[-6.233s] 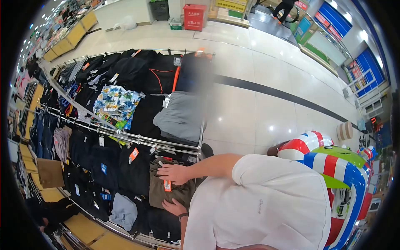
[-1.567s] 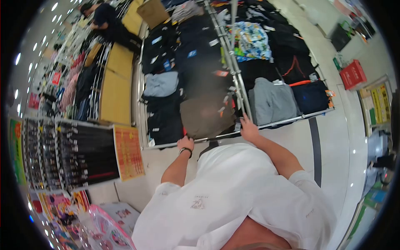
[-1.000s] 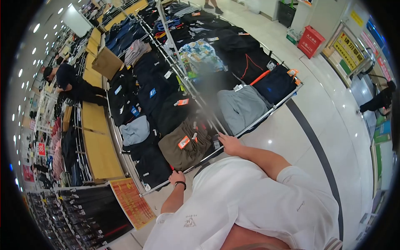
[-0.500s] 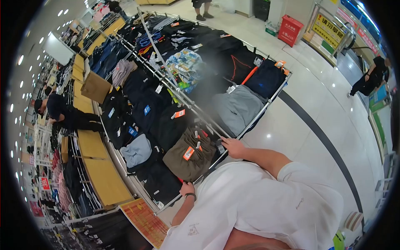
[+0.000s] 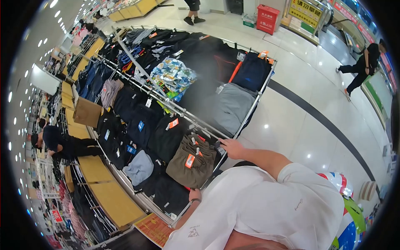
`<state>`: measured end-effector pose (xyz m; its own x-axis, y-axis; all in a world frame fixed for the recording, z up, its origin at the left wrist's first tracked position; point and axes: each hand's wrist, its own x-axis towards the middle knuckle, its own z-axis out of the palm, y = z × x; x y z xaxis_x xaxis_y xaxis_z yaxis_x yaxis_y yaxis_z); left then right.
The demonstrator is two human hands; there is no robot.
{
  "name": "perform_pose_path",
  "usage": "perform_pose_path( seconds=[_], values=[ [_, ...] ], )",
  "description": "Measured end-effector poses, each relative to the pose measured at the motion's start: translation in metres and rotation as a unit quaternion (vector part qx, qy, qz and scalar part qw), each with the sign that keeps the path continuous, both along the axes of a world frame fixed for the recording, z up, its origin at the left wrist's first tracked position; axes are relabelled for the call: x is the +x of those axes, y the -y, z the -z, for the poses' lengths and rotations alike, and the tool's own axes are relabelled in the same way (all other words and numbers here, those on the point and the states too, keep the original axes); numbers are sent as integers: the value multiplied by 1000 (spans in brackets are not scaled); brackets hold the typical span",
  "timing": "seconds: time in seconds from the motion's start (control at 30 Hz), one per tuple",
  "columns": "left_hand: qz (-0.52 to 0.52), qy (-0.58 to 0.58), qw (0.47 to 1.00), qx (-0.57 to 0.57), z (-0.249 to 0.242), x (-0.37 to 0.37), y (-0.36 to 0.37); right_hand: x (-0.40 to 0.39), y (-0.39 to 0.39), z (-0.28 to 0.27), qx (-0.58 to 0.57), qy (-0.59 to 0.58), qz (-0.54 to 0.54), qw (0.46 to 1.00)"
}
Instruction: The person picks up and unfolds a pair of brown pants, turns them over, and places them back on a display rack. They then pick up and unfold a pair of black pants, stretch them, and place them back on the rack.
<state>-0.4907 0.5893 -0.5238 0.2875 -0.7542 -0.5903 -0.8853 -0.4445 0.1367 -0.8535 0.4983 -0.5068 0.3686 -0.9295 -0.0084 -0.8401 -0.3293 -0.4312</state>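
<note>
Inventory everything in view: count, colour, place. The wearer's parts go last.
Railed metal display: one, silver, centre
Folded cloth pile: one, olive, display's near edge
Smooth cloth pile: one, grey, display's far half
Bundled cloth garment: one, light blue, left of olive pile
Patterned cloth garment: one, multicoloured, display's far half
Folded dark garments: many, black and navy, throughout display
Cardboard box: one, brown, display's left edge
Lettered square bin: one, red, background
Other people: at least three, dark clothes, left, top, right
Cloth shirt: one, white, on wearer
Left hand: one, bare, display's near edge
Right hand: one, bare, display's near edge
</note>
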Motion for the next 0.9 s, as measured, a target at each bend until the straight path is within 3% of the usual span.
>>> perform_pose_path(
  seconds=[0.1,0.27,0.4,0.6,0.67,0.73,0.8,0.9],
  values=[
    [-20,-12,1000,2,50,19,-7,0,-2,1,17,-3,8,1000],
    [-23,-52,998,17,76,36,-4,-3,-18,-1,13,-20,27,999],
    [-70,52,996,-10,65,17,-10,-15,-23,-18,36,-24,-17,999],
    [-116,132,982,-70,33,-22,-24,-63,-26,17,-55,47,-113,991],
    [-104,168,971,-137,33,-35,-30,-86,-31,10,83,64,-139,985],
    [-118,153,973,-128,40,-48,-35,-113,-42,24,75,67,-134,986],
    [-101,218,930,-278,58,-61,-45,-148,-58,36,292,64,65,952],
    [-77,169,906,-380,63,-83,-50,-219,-101,43,305,20,162,938]
  ],
)
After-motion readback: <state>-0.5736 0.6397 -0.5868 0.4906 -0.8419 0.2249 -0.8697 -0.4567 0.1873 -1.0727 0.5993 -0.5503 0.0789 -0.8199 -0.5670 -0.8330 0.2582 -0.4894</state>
